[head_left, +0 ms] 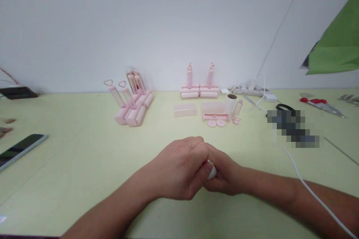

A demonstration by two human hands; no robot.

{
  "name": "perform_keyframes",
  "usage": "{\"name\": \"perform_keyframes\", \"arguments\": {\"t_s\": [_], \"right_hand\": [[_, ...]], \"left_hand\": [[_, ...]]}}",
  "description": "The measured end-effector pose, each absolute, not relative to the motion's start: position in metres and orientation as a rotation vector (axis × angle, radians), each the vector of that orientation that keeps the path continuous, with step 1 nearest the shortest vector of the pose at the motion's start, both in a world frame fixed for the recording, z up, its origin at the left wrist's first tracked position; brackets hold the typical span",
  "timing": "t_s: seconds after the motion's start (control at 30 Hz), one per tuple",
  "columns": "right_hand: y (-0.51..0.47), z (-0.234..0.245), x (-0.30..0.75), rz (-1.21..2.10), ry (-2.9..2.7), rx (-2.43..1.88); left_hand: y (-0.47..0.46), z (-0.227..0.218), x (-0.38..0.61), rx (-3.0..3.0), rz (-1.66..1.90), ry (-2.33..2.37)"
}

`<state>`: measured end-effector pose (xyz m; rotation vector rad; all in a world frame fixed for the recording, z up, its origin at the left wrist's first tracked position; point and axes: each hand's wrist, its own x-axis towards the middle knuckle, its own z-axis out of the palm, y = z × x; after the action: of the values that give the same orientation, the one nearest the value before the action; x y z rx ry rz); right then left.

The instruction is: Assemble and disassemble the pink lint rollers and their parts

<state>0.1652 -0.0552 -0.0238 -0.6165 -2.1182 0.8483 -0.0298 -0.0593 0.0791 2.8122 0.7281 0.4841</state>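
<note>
My left hand (pixel 179 168) and my right hand (pixel 224 173) meet at the middle of the table near its front, both closed around a small white object (pixel 212 171) of which only a sliver shows between the fingers. Its shape is hidden. Behind the hands lie loose pink parts: a clear pink case (pixel 185 110), a pink frame with two round discs (pixel 215 119), a white paper roll (pixel 231 103) and a pink handle (pixel 237 111).
Finished pink lint rollers lie in a pile (pixel 133 106) at left centre, and two stand upright (pixel 199 86) by the wall. A phone (pixel 21 148) lies far left. A white cable (pixel 308 188) crosses my right forearm. Power strip (pixel 251 90), red-handled scissors (pixel 319 104) at right.
</note>
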Motion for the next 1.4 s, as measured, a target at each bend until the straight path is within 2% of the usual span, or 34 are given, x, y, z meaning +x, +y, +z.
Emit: {"name": "perform_keyframes", "arguments": {"t_s": [0.37, 0.6, 0.8, 0.93, 1.17, 1.27, 1.4], "right_hand": [[-0.046, -0.041, 0.169, 0.787, -2.019, -0.557], [-0.040, -0.047, 0.171, 1.109, -1.642, -0.733], [-0.030, -0.047, 0.171, 1.332, -1.349, -0.901], [-0.028, -0.041, 0.172, 1.251, -1.446, -1.046], [-0.023, -0.035, 0.183, 0.884, -1.803, -1.109], [-0.022, -0.034, 0.186, 0.897, -1.852, -1.150], [-0.022, -0.032, 0.184, 0.907, -1.923, -1.152]], "left_hand": [[-0.050, 0.071, -0.030, 2.746, 0.591, 0.736], [-0.044, 0.061, -0.040, 2.672, 0.641, 0.937], [-0.042, 0.050, -0.034, 2.876, 0.389, 1.184], [-0.042, 0.033, -0.025, 2.970, 0.101, 1.201], [-0.033, 0.017, -0.032, 2.778, -0.243, 1.460], [-0.026, 0.020, -0.040, 2.661, -0.249, 1.608], [-0.016, 0.024, -0.049, 2.602, -0.085, 1.713]]}}
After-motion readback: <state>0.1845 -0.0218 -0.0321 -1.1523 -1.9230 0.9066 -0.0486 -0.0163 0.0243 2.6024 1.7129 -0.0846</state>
